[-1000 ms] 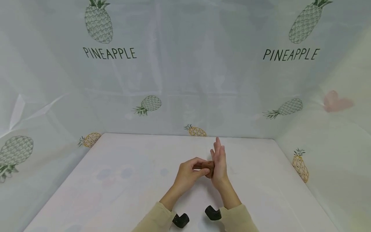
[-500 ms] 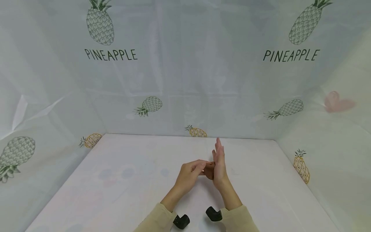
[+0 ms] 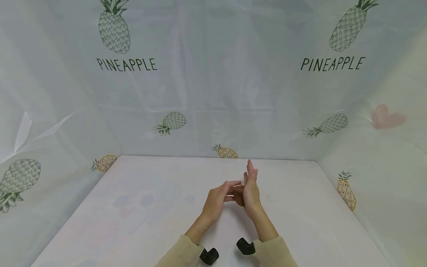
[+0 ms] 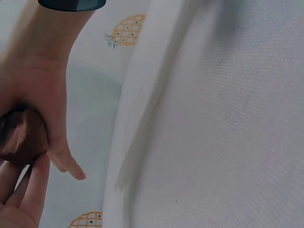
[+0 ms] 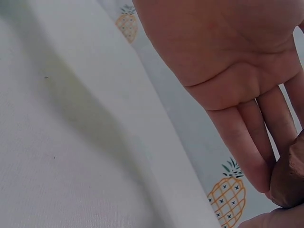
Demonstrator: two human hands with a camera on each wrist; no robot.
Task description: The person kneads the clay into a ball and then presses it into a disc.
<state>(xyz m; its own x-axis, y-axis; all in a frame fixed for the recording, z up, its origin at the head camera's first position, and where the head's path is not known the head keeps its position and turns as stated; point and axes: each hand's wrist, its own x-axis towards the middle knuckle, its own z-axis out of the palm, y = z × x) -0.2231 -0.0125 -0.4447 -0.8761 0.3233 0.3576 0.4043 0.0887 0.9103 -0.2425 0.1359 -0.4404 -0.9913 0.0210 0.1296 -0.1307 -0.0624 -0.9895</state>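
Note:
Between my two hands, above the table, is a brown lump (image 3: 238, 199) that looks like modelling clay. My right hand (image 3: 252, 194) stands upright with straight fingers, its palm against the lump's right side. From the left, my left hand (image 3: 215, 202) touches the lump with outstretched fingertips, its thumb off it. The left wrist view shows the clay lump (image 4: 23, 137) dented and smooth, lying against the right palm. In the right wrist view, straight fingers of the left hand (image 5: 237, 71) reach down to the clay lump (image 5: 289, 175), which the frame edge partly cuts off.
A white table (image 3: 150, 222) lies under the hands. Pale sheeting (image 3: 213, 85) printed with pineapples encloses its back and sides. Black curved pieces (image 3: 209, 256) stick out by both sleeve cuffs.
My left thumb has lifted off the clay lump, and the left fingers have straightened from their pinch around it. The right hand has stayed nearly still, upright against the lump.

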